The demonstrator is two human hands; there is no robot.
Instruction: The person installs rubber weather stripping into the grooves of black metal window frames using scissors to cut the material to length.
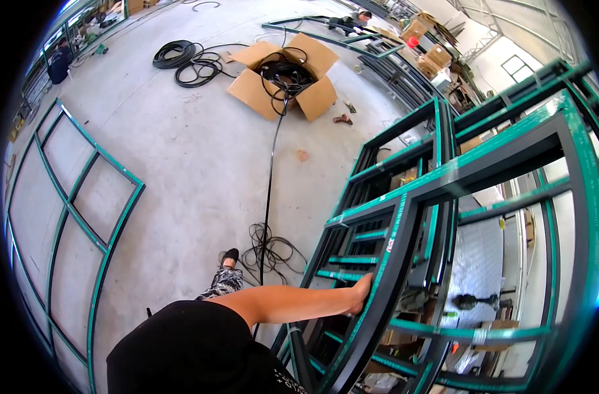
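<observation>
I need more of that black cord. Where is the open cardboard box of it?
In the head view, the open cardboard box sits on the concrete floor at upper centre, right of the loose black cable coils.

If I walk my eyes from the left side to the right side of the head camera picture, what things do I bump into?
Green frame lying flat on the floor → coils of black cable → open cardboard box → the person's hand pressed on a bar → stack of upright green and black frames.
</observation>
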